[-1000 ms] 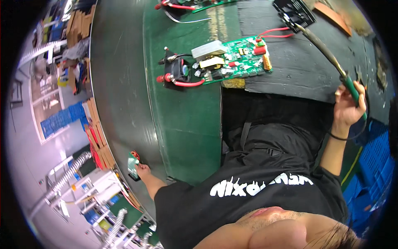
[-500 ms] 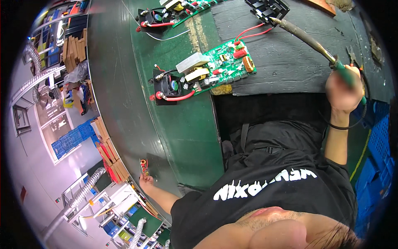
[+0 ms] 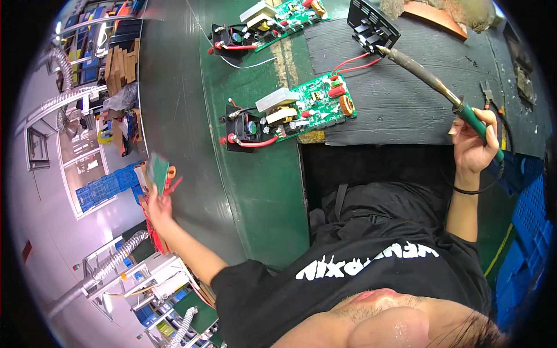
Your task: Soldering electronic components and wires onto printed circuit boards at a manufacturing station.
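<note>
My right hand (image 3: 471,152) is closed round the green handle of a soldering iron (image 3: 426,76). The iron's tip meets a black plastic panel (image 3: 371,28), where two red wires end. Those wires run to a green circuit board (image 3: 316,98) with a fan and a red cable at its left end. Out at the far left, my left hand (image 3: 161,207) holds up another green circuit board (image 3: 158,171), blurred by motion, with a copper coil and a red wire on it.
A second fan-fitted circuit board (image 3: 290,26) lies further back on the green bench mat (image 3: 261,203). Pliers (image 3: 487,93) rest at the right. An orange-brown strip (image 3: 436,18) lies at the back. Blue crates (image 3: 525,226) stand at the lower right.
My left hand has moved left and further forward, and a green board now shows in it. The right hand and iron have shifted slightly; the black panel appears turned a little.
</note>
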The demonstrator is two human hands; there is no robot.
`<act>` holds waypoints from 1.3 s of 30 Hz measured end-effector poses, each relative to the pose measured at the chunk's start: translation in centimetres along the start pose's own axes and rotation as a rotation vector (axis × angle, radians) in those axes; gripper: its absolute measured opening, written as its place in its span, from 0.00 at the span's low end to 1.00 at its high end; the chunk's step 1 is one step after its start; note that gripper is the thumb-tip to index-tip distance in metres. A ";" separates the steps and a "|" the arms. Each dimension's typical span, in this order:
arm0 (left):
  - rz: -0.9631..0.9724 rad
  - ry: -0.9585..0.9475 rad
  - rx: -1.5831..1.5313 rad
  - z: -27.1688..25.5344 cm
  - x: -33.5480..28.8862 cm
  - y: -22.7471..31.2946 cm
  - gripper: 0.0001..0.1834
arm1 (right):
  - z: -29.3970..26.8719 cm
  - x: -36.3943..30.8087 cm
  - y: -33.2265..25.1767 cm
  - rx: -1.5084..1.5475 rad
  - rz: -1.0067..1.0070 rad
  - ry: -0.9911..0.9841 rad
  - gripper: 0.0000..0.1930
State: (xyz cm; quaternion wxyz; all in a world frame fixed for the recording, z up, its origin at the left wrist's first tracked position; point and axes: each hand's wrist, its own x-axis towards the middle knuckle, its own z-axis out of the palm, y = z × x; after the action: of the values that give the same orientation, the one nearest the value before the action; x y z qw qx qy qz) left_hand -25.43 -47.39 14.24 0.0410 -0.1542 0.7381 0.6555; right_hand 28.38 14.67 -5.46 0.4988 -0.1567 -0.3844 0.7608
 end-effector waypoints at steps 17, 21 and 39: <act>1.263 -0.304 1.580 45.6 2.0 2.8 0.13 | 0.5 -0.2 0.2 -0.004 -0.059 0.000 0.21; 1.591 -0.204 1.601 45.4 -1.8 -1.1 0.11 | 0.6 0.0 0.2 0.017 -0.058 0.007 0.21; 1.410 -0.735 0.870 34.6 -26.8 -7.1 0.15 | -0.6 -0.1 -0.1 0.063 -0.002 0.012 0.24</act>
State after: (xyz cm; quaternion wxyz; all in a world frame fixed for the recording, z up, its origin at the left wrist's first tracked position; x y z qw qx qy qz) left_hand -2.91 -9.48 9.76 -0.0824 0.5817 0.7842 0.1996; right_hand 28.80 14.89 -5.78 0.5065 -0.1455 -0.3574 0.7711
